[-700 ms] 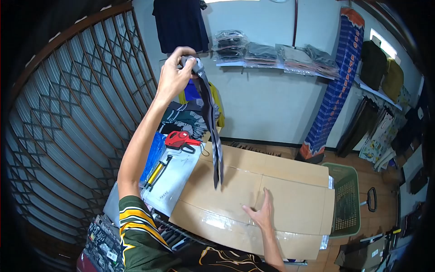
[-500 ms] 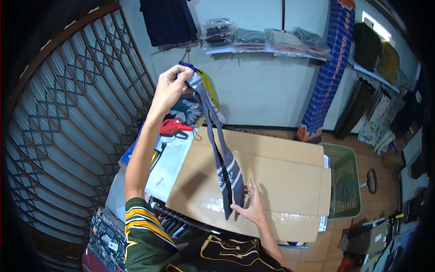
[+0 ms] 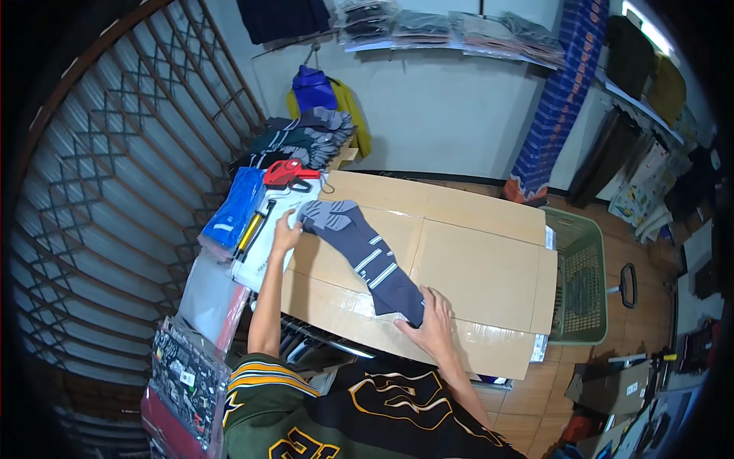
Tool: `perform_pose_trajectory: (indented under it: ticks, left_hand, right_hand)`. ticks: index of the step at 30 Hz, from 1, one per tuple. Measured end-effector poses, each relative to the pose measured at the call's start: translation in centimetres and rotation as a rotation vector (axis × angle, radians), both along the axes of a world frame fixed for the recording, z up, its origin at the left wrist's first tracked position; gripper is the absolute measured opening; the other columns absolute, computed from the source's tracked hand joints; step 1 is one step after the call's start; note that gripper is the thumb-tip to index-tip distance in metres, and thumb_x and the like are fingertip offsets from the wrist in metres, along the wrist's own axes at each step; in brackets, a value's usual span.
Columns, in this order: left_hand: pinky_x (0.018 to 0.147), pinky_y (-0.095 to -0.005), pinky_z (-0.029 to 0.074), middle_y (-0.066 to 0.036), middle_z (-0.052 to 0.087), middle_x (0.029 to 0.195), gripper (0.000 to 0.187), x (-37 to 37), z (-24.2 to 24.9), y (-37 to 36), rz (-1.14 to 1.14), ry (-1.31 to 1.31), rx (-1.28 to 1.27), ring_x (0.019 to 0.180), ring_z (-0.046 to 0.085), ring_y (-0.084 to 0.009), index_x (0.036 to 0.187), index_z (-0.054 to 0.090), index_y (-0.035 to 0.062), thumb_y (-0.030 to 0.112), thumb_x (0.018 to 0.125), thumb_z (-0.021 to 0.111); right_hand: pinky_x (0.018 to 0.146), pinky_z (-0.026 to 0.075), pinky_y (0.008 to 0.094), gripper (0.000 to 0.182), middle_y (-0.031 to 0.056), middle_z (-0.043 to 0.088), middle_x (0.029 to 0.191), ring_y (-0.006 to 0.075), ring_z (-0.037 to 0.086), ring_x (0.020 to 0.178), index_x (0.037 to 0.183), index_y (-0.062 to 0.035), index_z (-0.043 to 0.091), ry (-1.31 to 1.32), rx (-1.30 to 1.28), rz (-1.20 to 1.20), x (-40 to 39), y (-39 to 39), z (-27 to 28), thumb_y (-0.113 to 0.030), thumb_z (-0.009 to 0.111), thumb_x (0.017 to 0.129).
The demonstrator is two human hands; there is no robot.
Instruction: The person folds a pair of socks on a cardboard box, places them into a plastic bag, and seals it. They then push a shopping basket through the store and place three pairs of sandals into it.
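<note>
A pair of dark grey socks (image 3: 371, 256) with white stripes and lighter grey toes lies stretched diagonally over a flat cardboard sheet (image 3: 482, 268). At the toe end is my left hand (image 3: 284, 232), its thumb and forefinger apart beside the fabric edge. My right hand (image 3: 433, 323) grips the cuff end, thumb on one side and fingers on the other. The two socks lie one over the other, so the lower one is mostly hidden.
Left of the cardboard are a red price-label gun (image 3: 289, 174), a yellow-and-black cutter (image 3: 254, 229) and a blue packet (image 3: 235, 206). Behind them is a pile of socks (image 3: 306, 140). A green plastic basket (image 3: 581, 329) stands to the right, and a folding metal gate (image 3: 122, 191) at the left.
The socks, held hanging with the toe end raised, now lie on the cardboard. My left hand has come down to the toe end; my right hand stays at the other end.
</note>
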State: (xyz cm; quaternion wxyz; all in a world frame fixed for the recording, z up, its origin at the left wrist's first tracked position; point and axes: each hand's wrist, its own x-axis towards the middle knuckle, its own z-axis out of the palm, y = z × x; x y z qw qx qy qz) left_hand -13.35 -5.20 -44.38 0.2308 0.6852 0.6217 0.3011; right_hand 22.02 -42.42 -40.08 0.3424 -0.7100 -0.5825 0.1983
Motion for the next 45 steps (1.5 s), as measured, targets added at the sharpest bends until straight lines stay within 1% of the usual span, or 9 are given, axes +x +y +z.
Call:
perform_pose_trajectory:
  ticks: [6,12,16,24,25,29,38,41,45]
  left_hand:
    - [0.119,-0.0539,0.038,-0.022,0.039,0.161,0.079,3.1,1.1,-4.7,-0.278,0.325,0.134,0.148,0.037,-0.0453,0.149,0.052,0.0124,-0.010,0.074,0.066]
    - [0.116,-0.0768,0.028,-0.013,0.029,0.169,0.089,5.0,3.2,-3.7,-0.356,0.609,-0.083,0.156,0.020,-0.0483,0.156,0.044,0.0239,0.001,0.073,0.069]
    - [0.117,-0.0763,0.026,-0.014,0.037,0.165,0.083,6.4,4.6,-5.7,-0.418,0.595,-0.093,0.155,0.021,-0.0487,0.154,0.047,0.0234,0.020,0.076,0.074]
    - [0.115,-0.0633,0.032,-0.016,0.051,0.149,0.074,8.3,5.0,-14.7,-0.554,0.408,0.043,0.140,0.045,-0.0393,0.144,0.059,0.0179,0.021,0.071,0.070]
    - [0.116,-0.0602,0.033,-0.016,0.050,0.149,0.074,8.3,4.5,-15.4,-0.514,0.409,0.132,0.141,0.044,-0.0395,0.143,0.060,0.0155,0.021,0.070,0.070]
    - [0.116,-0.0543,0.034,-0.018,0.054,0.144,0.062,7.3,2.7,-15.1,-0.508,0.252,0.124,0.139,0.046,-0.0401,0.140,0.062,0.0128,0.015,0.078,0.066]
    - [0.095,-0.0399,0.052,-0.016,0.069,0.109,0.023,5.9,3.1,-14.1,-0.364,-0.210,0.078,0.106,0.066,-0.0291,0.107,0.067,0.0005,0.005,0.086,0.059]
    - [0.074,-0.0305,0.054,-0.010,0.071,0.086,0.020,5.3,5.1,-14.7,-0.209,-0.382,-0.023,0.080,0.068,-0.0161,0.103,0.068,-0.0014,0.010,0.089,0.061]
    - [0.080,-0.0373,0.057,-0.017,0.074,0.092,0.036,4.6,7.8,-15.3,-0.171,0.023,-0.365,0.088,0.072,-0.0226,0.110,0.069,-0.0024,0.027,0.090,0.075]
  right_hand:
    - [0.113,0.026,0.0672,0.096,0.0299,0.041,0.150,0.0456,0.032,0.145,0.144,-0.0016,0.050,-0.227,0.073,0.059,-5.0,3.0,-1.1,-0.047,0.090,0.070]
    - [0.112,0.026,0.0686,0.055,0.0173,0.057,0.143,0.0337,0.046,0.137,0.122,-0.0041,0.062,-0.397,0.059,0.035,-4.0,4.2,-3.4,-0.024,0.079,0.075]
    - [0.113,0.023,0.0738,0.041,0.0075,0.061,0.143,0.0312,0.050,0.137,0.117,-0.0081,0.064,-0.443,0.047,0.041,0.9,2.6,-3.4,-0.009,0.071,0.077]
    - [0.121,0.025,0.0630,0.052,0.0128,0.063,0.140,0.0333,0.049,0.141,0.123,-0.0095,0.065,-0.323,-0.002,-0.128,13.1,-2.7,-3.3,0.005,0.067,0.074]
    - [0.119,0.036,0.0506,0.057,0.0188,0.062,0.141,0.0370,0.053,0.137,0.125,-0.0061,0.066,-0.280,0.041,-0.141,13.2,-3.1,-0.8,0.013,0.063,0.072]
    - [0.102,0.053,0.0379,0.046,0.0242,0.066,0.134,0.0412,0.066,0.120,0.119,0.0020,0.069,-0.101,0.142,-0.148,16.3,-4.4,-1.1,0.019,0.061,0.077]
    - [0.085,0.051,0.0264,0.027,0.0066,0.073,0.100,0.0115,0.067,0.093,0.118,-0.0008,0.069,0.420,0.156,-0.371,17.3,-4.6,-1.2,0.005,0.069,0.091]
    - [0.081,0.054,0.0299,0.030,0.0085,0.072,0.094,0.0138,0.066,0.090,0.120,0.0000,0.065,0.550,0.126,-0.360,16.6,-5.6,1.0,0.000,0.073,0.091]
    - [0.073,0.056,0.0331,0.039,0.0084,0.073,0.087,0.0181,0.069,0.076,0.121,-0.0021,0.063,0.498,-0.304,-0.280,15.4,-7.4,2.9,-0.008,0.079,0.086]
